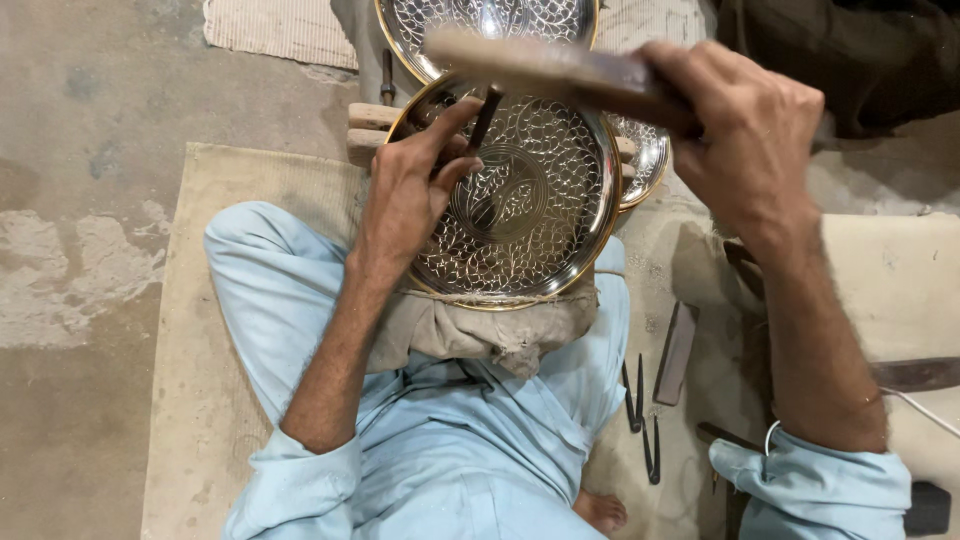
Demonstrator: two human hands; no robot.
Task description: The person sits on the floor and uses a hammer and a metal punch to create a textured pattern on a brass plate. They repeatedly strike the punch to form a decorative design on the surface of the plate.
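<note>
A round engraved metal plate (pixel 560 215) with a gold rim rests on a cloth pad over my lap. My left hand (pixel 410 190) lies on the plate's left side and pinches a thin dark chisel (pixel 485 118), its tip set against the plate's upper part. My right hand (pixel 750 130) is raised above the plate's right edge and grips a wooden-handled hammer (pixel 540 65), blurred by motion, held above the chisel's top.
A second engraved plate (pixel 440 25) lies at the top and a third plate (pixel 650 150) peeks out at right. Wooden blocks (pixel 370 120) sit under the plate. Dark metal tools (pixel 640 410) and a flat file (pixel 678 350) lie on the mat at right.
</note>
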